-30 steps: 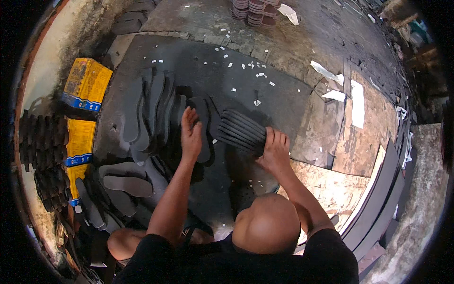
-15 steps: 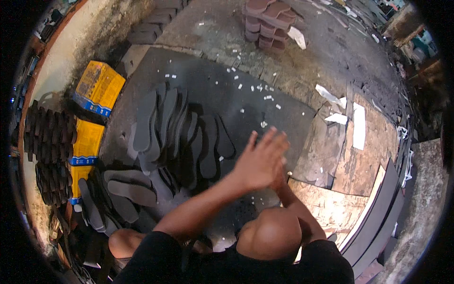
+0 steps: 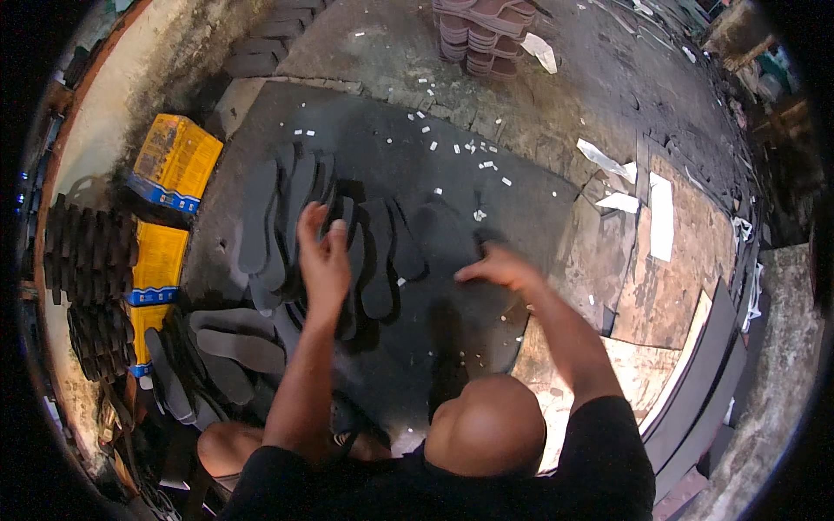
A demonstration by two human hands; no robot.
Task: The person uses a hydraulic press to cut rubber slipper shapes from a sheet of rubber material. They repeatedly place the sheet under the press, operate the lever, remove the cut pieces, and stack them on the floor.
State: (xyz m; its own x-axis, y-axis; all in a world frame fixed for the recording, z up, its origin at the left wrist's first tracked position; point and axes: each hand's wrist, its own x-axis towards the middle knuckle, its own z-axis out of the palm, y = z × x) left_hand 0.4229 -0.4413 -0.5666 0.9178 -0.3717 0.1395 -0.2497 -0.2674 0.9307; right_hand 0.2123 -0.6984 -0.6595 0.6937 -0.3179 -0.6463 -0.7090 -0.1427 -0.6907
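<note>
My left hand (image 3: 324, 259) is over a fanned pile of dark grey shoe soles (image 3: 262, 217), its thumb and fingers apart and nothing visible between them. Whether it touches a sole is hard to tell. Two narrow soles (image 3: 376, 260) lie just to its right. Further right, my right hand (image 3: 506, 267) hovers above the black mat (image 3: 539, 208); its thumb points left, spread from the other fingers, which are slightly blurred. No object shows in it. A dark shadow lies beside those fingers.
Yellow and blue boxes (image 3: 178, 161) and stacked dark soles (image 3: 89, 247) line the left wall. More soles (image 3: 239, 352) lie near my left knee. Brown soles (image 3: 482, 35) are stacked at the far end. White scraps, wooden boards (image 3: 678, 295) and dark sheets (image 3: 695, 408) are on the right.
My hands were together in front of me and have separated. The left has moved left over the soles; the right has moved apart from it, above the mat.
</note>
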